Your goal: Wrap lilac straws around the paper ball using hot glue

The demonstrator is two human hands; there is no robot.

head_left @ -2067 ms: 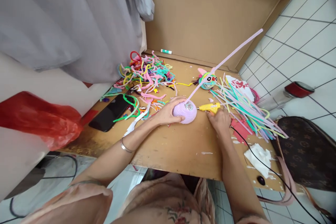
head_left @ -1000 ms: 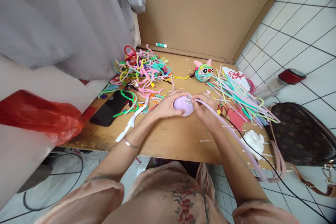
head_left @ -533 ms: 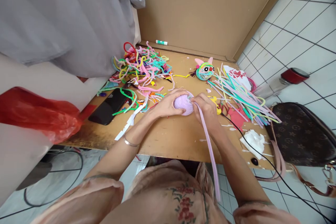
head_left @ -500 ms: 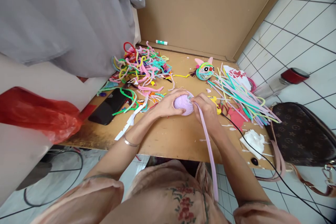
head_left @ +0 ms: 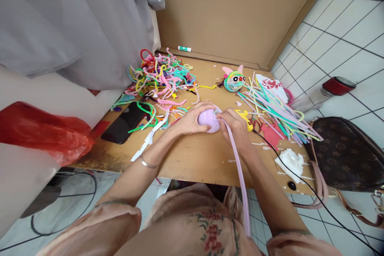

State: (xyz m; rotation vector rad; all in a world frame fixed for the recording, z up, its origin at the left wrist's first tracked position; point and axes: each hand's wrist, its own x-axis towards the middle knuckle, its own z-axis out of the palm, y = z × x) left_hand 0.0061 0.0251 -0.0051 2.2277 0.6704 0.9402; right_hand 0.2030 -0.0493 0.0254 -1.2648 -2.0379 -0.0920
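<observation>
Right now, watching from afar through the head camera, I have the left hand (head_left: 193,119) curled around a lilac ball (head_left: 208,122), which sits between the two hands just over the near part of the surface (head_left: 186,160). The right hand (head_left: 235,126) pinches a lilac fuzzy strip (head_left: 240,172) against the side of the ball; its loose tail runs down past that wrist towards the lap. I read the step in hand as winding this strip around the ball, since a small pale patch beside the fingertips looks uncovered. Whether glue lies under the strip, I cannot tell. To my mind, the next move calls for a steady left hold while the right lays the strip snug against the last ring and presses it down. Just beyond the right hand lies a yellow glue gun (head_left: 246,119), within easy reach if needed.
</observation>
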